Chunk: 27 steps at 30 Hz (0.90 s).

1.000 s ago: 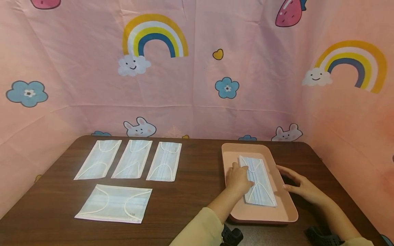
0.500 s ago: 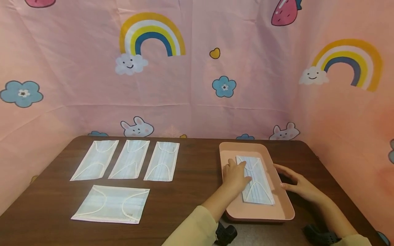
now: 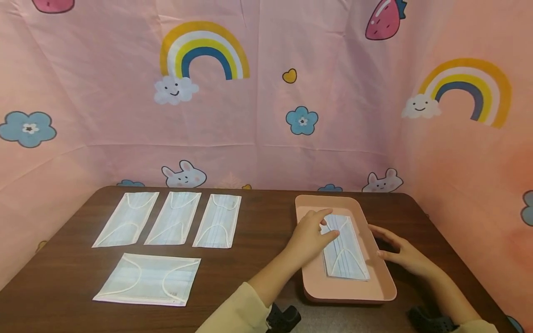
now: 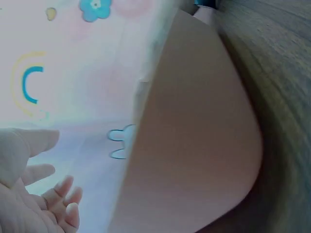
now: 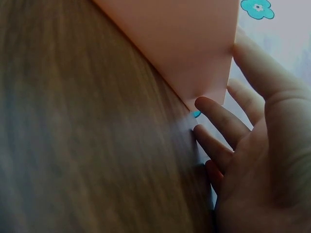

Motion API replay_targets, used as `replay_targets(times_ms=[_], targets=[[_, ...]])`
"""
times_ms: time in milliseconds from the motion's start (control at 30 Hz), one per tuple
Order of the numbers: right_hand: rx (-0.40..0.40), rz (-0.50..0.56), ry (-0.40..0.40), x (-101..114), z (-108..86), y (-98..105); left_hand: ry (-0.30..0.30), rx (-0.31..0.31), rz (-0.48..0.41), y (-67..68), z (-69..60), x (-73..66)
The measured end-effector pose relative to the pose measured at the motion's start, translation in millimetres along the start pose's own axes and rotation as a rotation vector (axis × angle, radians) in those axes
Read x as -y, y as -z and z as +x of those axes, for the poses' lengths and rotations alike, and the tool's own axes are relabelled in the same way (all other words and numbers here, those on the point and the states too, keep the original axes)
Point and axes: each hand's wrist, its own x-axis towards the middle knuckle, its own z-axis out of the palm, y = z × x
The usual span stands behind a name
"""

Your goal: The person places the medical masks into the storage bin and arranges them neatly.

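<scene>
Inside the pink rectangular plastic tray [image 3: 354, 290], the pale-blue pleated fabric mask [image 3: 346, 259] seems light, soft, best edge-pinched, with left hand [image 3: 309, 235] and right hand [image 3: 410, 256] loosely parted.

A dark brown wood-grain table [image 3: 258, 231] with rounded far corners. On its left side, three pale face masks [image 3: 172, 219] lie in a row, slightly apart, near the far edge. A fourth mask [image 3: 151, 280] lies crosswise in front of them. A shallow pink tray [image 3: 350, 290] rests well to the right.
</scene>
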Motion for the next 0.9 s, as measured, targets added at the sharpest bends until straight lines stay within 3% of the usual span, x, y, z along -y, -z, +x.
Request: replay_targets(times_ms=[300,633,900], targets=[[-0.003,0.000,0.007,2,0.1,0,-0.014,-0.039,-0.173,43.3,-16.8,-2.5],[0.001,0.006,-0.012,4,1.1,0,-0.016,-0.075,-0.226,84.3,-38.0,-0.3],[-0.004,-0.002,-0.011,1,0.3,0,-0.005,-0.068,-0.222,112.7,-57.4,14.8]])
